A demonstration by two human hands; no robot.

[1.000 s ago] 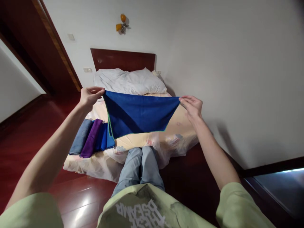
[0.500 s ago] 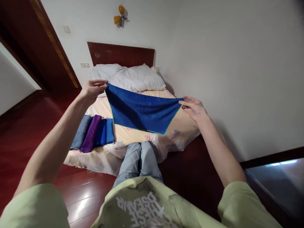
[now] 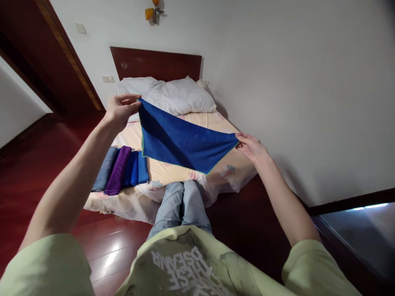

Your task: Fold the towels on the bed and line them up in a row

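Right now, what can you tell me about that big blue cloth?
The blue cloth is deep blue with a thin green edging and looks soft, like a towel. It hangs in the air over the bed, stretched between two corners. The left hand pinches the higher corner, the right hand the lower one, so it slopes down to the right.

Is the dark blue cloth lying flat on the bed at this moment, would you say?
No, the dark blue cloth hangs in the air above the bed, stretched between the left hand and right hand.

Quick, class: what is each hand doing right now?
Left hand: closed, pinching a corner of the blue towel.
Right hand: closed, pinching the towel's opposite corner.
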